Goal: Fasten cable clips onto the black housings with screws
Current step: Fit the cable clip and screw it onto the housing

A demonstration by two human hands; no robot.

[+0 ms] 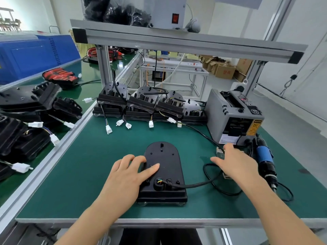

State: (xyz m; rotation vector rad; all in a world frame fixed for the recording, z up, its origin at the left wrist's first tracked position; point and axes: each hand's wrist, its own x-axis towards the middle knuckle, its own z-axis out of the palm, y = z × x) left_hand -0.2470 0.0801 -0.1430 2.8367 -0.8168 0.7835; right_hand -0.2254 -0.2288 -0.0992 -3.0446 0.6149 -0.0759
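A black housing (165, 161) lies flat in the middle of the green mat (99, 174), rounded end away from me. A black cable (200, 185) leaves its near end through a small clip (169, 181) and loops to the right. My left hand (127, 175) rests flat on the housing's left side, fingers spread and holding nothing. My right hand (235, 161) hovers open over the mat to the right, fingertips by a small clear box (220, 151). An electric screwdriver (265, 160) with a blue body lies on the mat beyond my right hand.
A row of black housings (141, 103) with white connectors stands at the back of the mat. A grey tape dispenser (235, 115) sits at the back right. More housings (23, 121) pile up on the left bench. An aluminium shelf frame (177, 41) spans overhead.
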